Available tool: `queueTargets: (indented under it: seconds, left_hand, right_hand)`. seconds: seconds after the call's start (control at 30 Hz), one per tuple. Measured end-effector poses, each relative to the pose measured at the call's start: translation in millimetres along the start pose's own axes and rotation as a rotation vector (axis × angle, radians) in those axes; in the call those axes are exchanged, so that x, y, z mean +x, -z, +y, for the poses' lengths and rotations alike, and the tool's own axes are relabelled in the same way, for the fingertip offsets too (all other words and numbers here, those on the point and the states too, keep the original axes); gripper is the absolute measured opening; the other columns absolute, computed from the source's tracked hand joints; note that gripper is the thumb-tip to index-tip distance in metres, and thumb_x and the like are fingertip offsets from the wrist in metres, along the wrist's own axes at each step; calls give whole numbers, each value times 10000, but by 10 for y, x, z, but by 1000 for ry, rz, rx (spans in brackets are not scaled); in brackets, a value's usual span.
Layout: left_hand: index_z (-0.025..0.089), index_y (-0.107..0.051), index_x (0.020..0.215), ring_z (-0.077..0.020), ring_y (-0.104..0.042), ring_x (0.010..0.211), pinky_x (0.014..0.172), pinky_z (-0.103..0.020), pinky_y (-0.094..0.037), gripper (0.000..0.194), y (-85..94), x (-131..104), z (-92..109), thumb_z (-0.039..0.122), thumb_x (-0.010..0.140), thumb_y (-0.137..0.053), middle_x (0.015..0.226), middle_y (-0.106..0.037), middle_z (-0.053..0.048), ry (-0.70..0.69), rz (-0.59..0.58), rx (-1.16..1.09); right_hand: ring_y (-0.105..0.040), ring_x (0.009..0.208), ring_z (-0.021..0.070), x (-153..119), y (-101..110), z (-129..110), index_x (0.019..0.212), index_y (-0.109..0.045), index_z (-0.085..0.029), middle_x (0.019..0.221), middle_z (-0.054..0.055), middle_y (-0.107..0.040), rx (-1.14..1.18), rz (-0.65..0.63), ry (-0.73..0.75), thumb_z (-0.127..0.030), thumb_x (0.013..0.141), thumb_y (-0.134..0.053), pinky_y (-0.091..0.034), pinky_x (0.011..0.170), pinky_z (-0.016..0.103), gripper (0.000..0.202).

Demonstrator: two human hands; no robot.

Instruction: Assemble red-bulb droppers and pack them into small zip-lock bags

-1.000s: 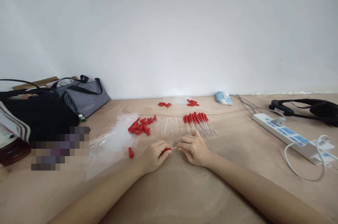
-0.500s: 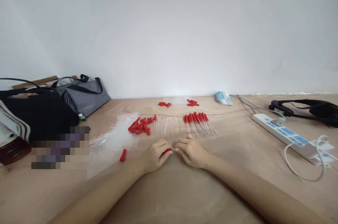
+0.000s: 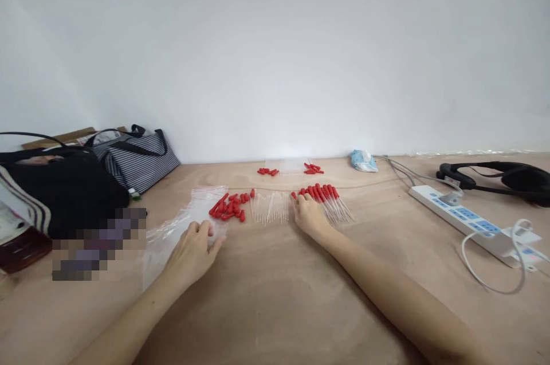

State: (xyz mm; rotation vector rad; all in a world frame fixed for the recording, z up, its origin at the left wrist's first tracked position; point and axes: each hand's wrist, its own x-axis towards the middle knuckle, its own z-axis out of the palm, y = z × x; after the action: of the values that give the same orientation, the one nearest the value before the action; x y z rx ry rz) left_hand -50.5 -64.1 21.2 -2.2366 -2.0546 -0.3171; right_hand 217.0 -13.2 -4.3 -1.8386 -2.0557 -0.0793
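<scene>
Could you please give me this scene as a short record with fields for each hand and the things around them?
left hand: palm down on the clear plastic bag, beside the loose red bulbs
right hand: at the near end of the row of assembled droppers
bare glass tubes: between the two piles
power strip: far right
striped bag: far left

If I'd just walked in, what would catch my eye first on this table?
Bright red rubber bulbs lie heaped mid-table, beside a row of finished red-capped droppers that the right hand touches. The left hand rests on a clear plastic bag; a white power strip lies far right.
</scene>
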Motion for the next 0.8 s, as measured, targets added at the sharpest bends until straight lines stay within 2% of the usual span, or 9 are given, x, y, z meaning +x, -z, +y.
queueTargets:
  seconds: [0.1, 0.17, 0.27, 0.37, 0.47, 0.53, 0.63, 0.7, 0.8]
  left_hand:
    - [173, -414, 814, -191, -551, 690, 641, -292, -398, 113, 28, 7, 30, 285, 827, -403, 851, -467, -56, 33, -118, 33]
    - [168, -411, 822, -193, -560, 726, 653, -277, -391, 36, 57, 21, 64, 199, 826, -393, 854, -479, -61, 43, -157, 60]
    - [161, -414, 828, -204, -567, 773, 663, -269, -387, 63, 94, 38, 81, 118, 821, -368, 847, -506, -73, 81, -195, 81]
    - [156, -426, 843, -210, -573, 777, 670, -276, -395, 88, 88, 46, 43, 97, 809, -371, 842, -532, -80, 90, -202, 59]
    - [159, -433, 847, -212, -578, 757, 665, -292, -413, 103, 29, 54, 0, 91, 779, -397, 830, -551, -75, 45, -130, -25]
    - [171, -432, 845, -199, -579, 761, 674, -293, -431, 92, -25, 61, 17, 114, 777, -409, 848, -556, -64, -74, -15, -157]
    - [188, -448, 858, -173, -569, 771, 693, -282, -449, 70, -106, 75, 159, 166, 805, -407, 863, -553, -46, -387, 125, -332]
    - [185, -467, 862, -162, -562, 751, 681, -270, -454, 79, -158, 90, 320, 173, 824, -399, 835, -554, -42, -575, 131, -375]
    - [177, -487, 863, -148, -558, 729, 665, -253, -456, 94, -239, 131, 594, 159, 838, -398, 824, -560, -39, -738, 90, -405]
  right_hand:
    - [-556, 817, 222, 45, -26, -63, 909, -583, -88, 936, 153, -573, -51, -33, -24, -149, 786, -394, -370, 663, 296, 233]
    - [-550, 847, 245, 51, -30, -78, 886, -603, -89, 937, 159, -576, -63, -34, -45, -206, 802, -386, -362, 698, 327, 260]
    - [-529, 908, 259, 67, -26, -93, 912, -611, -101, 1004, 160, -564, -98, -26, -96, -273, 812, -382, -335, 750, 357, 304]
    - [-514, 944, 256, 121, -22, -139, 966, -598, -95, 1040, 173, -558, -140, -56, -160, -252, 801, -398, -304, 777, 362, 303]
    - [-517, 945, 258, 200, -28, -211, 977, -600, -79, 1013, 195, -574, -169, -106, -205, -174, 790, -398, -280, 784, 370, 291]
    - [-524, 935, 262, 232, -21, -252, 960, -611, -73, 990, 205, -584, -176, -127, -217, -133, 783, -396, -272, 780, 372, 285]
    - [-530, 924, 260, 189, 49, -259, 952, -617, -72, 976, 210, -591, -184, -147, -209, -114, 793, -379, -273, 765, 362, 290]
    - [-529, 922, 257, 77, 139, -209, 956, -613, -75, 978, 203, -592, -188, -149, -189, -112, 801, -364, -276, 757, 356, 295]
    - [-525, 907, 253, -193, 288, -56, 939, -609, -94, 981, 179, -591, -194, -147, -98, -130, 811, -355, -287, 749, 352, 286]
